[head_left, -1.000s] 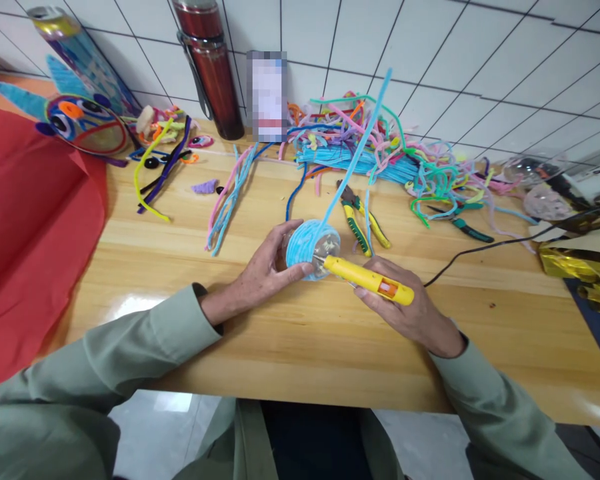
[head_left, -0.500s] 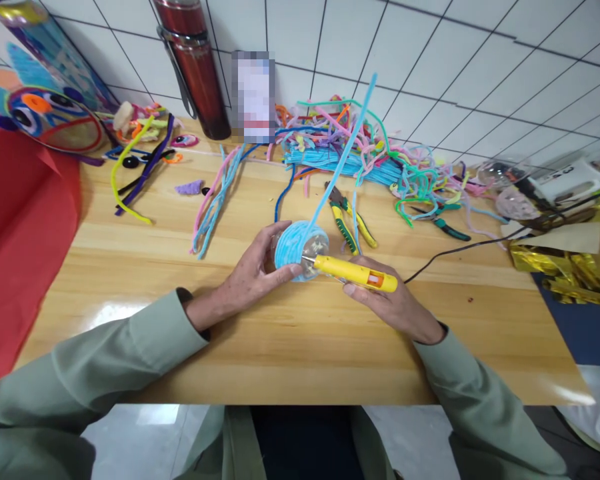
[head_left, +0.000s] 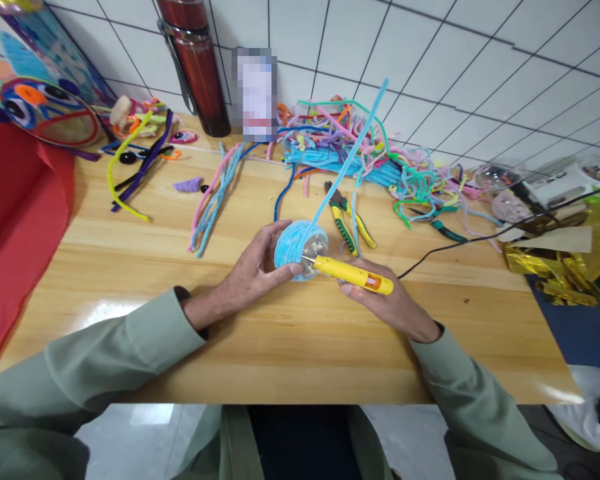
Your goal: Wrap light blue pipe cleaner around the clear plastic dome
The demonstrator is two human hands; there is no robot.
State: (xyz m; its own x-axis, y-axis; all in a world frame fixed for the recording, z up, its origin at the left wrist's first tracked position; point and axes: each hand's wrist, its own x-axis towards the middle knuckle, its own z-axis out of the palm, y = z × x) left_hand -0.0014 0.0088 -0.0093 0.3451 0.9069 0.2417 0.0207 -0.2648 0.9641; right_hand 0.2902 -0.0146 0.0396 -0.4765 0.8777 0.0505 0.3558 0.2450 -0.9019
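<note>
My left hand point(head_left: 263, 263) is wrapped round a clear plastic ball point(head_left: 319, 243) partly wound with light blue pipe cleaner point(head_left: 291, 248). The loose end of that pipe cleaner point(head_left: 353, 150) sticks up and to the right. My right hand point(head_left: 380, 297) grips a yellow hot glue gun point(head_left: 353, 274), whose metal tip touches or nearly touches the edge of the winding. Some of the right fingers are hidden behind the tool. Just beyond the ball lie pliers with green and yellow handles point(head_left: 347, 220).
A tangled heap of coloured pipe cleaners point(head_left: 350, 143) lies along the wall, with a red thermos point(head_left: 195, 73) and a blurred phone point(head_left: 255, 93) to its left. A black cord point(head_left: 460, 243) runs right. Gold foil point(head_left: 565, 267) is at the right edge, red cloth point(head_left: 20, 220) at the left.
The loose pipe cleaner end leans slightly further right. The glue gun's rear has shifted a little left, its tip staying at the winding. The whole view has turned slightly.
</note>
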